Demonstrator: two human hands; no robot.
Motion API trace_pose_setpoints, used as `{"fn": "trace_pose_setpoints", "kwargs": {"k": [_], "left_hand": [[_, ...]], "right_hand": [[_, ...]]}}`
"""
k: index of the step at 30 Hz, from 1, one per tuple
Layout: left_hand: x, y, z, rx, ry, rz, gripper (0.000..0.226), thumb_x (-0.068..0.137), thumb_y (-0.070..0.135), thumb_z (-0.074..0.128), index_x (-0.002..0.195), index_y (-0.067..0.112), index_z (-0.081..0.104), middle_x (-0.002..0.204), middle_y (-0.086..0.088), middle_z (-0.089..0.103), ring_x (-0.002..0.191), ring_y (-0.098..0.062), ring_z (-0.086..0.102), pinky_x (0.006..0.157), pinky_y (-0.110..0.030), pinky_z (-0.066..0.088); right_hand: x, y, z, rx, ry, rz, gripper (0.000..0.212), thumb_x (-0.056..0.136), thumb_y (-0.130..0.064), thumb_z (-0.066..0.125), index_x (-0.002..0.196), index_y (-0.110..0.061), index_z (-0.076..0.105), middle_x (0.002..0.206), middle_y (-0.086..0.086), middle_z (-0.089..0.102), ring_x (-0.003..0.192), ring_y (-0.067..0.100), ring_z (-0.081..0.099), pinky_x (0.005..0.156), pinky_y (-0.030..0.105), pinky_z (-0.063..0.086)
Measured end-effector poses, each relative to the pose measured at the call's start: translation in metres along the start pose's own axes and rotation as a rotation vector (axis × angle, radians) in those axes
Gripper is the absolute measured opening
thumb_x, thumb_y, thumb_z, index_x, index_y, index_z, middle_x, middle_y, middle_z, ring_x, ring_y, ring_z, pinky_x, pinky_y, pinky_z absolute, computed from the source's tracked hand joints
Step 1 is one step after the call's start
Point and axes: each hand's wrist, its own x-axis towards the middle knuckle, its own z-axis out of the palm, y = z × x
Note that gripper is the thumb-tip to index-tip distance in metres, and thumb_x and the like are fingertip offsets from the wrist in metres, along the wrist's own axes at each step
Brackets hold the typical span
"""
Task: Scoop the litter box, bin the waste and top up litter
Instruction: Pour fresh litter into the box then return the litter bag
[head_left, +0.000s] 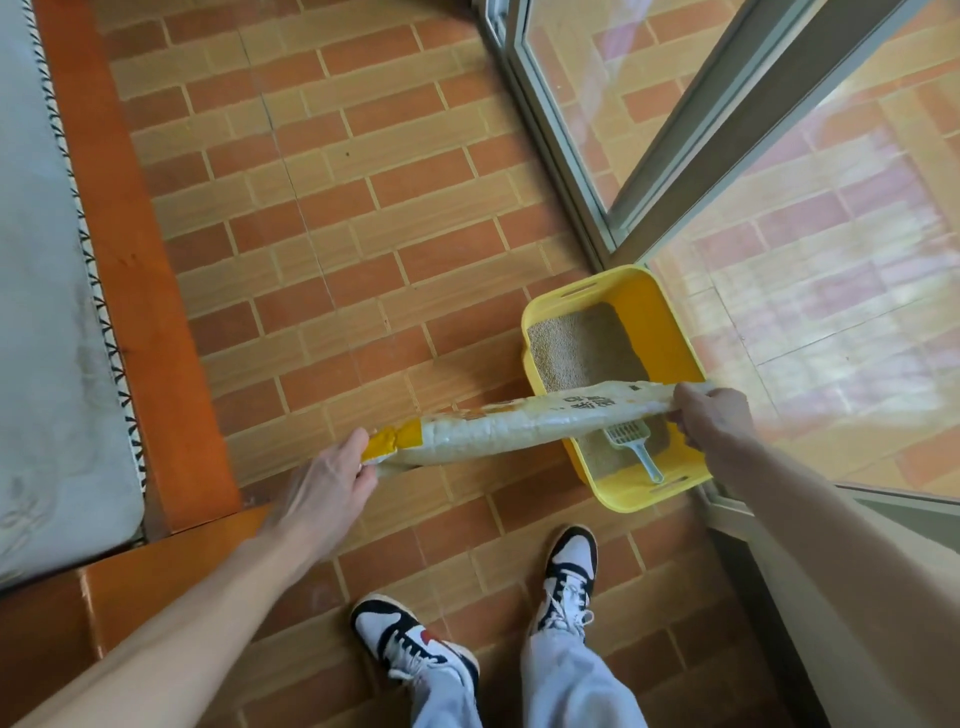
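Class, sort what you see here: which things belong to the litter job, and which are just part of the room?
Belong to the job:
litter bag, held by left hand and right hand
litter box
scoop

Just there:
glass door
mattress
sneakers

Brick-pattern tiled floor (322, 208), grey mattress (41, 312) in orange wooden frame (150, 322), glass sliding door (779, 182)

A floor (332, 208) of orange and tan brick-pattern tiles filled the room. Left of it ran an orange wooden frame (130, 270) holding a grey mattress (41, 312). Right of the floor stood a metal-framed glass door (727, 156), its panes reflecting the tiles in daylight.
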Motion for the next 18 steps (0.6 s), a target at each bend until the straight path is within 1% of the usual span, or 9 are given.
{"fn": "trace_pose_setpoints", "kwargs": {"k": [4,7,10,14,16,18], "left_hand": [[0.005,0.006,0.001,-0.049,0.054,0.003,0.032,0.104,0.013,0.052,0.084,0.024,0.029,0.067,-0.003,0.046,0.055,-0.018,0.035,0.050,-0.037,0.027],[0.013,0.013,-0.001,-0.051,0.062,0.006,0.033,0.104,0.013,0.051,0.083,0.024,0.029,0.066,-0.003,0.044,0.054,-0.017,0.034,0.050,-0.036,0.028],[0.016,0.022,-0.005,-0.057,0.072,0.013,0.031,0.104,0.015,0.050,0.083,0.024,0.029,0.067,-0.002,0.044,0.054,-0.016,0.034,0.049,-0.036,0.029],[0.018,0.033,-0.009,-0.045,0.087,0.025,0.030,0.103,0.016,0.050,0.084,0.024,0.028,0.068,-0.007,0.046,0.055,-0.019,0.036,0.050,-0.038,0.030],[0.019,0.037,-0.011,-0.043,0.089,0.017,0.026,0.104,0.017,0.049,0.085,0.021,0.031,0.067,-0.004,0.044,0.056,-0.019,0.036,0.051,-0.037,0.029],[0.021,0.037,-0.013,-0.038,0.087,0.014,0.025,0.105,0.016,0.048,0.086,0.019,0.032,0.068,0.000,0.041,0.055,-0.017,0.034,0.050,-0.036,0.029]], "right_hand": [[0.006,-0.001,0.000,0.001,0.002,-0.007,0.034,0.091,-0.022,0.056,0.085,0.008,0.070,0.064,0.014,0.058,0.051,0.024,0.049,0.054,0.032,0.039],[0.014,-0.009,-0.007,-0.009,-0.011,-0.027,0.031,0.089,-0.021,0.056,0.082,0.006,0.069,0.062,0.014,0.057,0.050,0.024,0.049,0.054,0.032,0.039],[0.021,-0.018,-0.011,0.007,-0.005,-0.031,0.034,0.089,-0.023,0.057,0.083,0.008,0.070,0.070,0.019,0.060,0.054,0.025,0.050,0.056,0.036,0.041],[0.029,-0.024,-0.018,0.004,-0.007,-0.012,0.036,0.091,-0.026,0.058,0.094,0.007,0.069,0.077,0.016,0.061,0.055,0.024,0.050,0.050,0.030,0.037],[0.031,-0.028,-0.020,-0.030,-0.018,-0.038,0.036,0.093,-0.027,0.056,0.095,0.007,0.069,0.079,0.016,0.062,0.057,0.024,0.051,0.053,0.029,0.039],[0.033,-0.034,-0.020,-0.021,-0.013,-0.060,0.036,0.094,-0.027,0.056,0.092,0.006,0.070,0.081,0.018,0.065,0.060,0.026,0.054,0.057,0.033,0.042]]}}
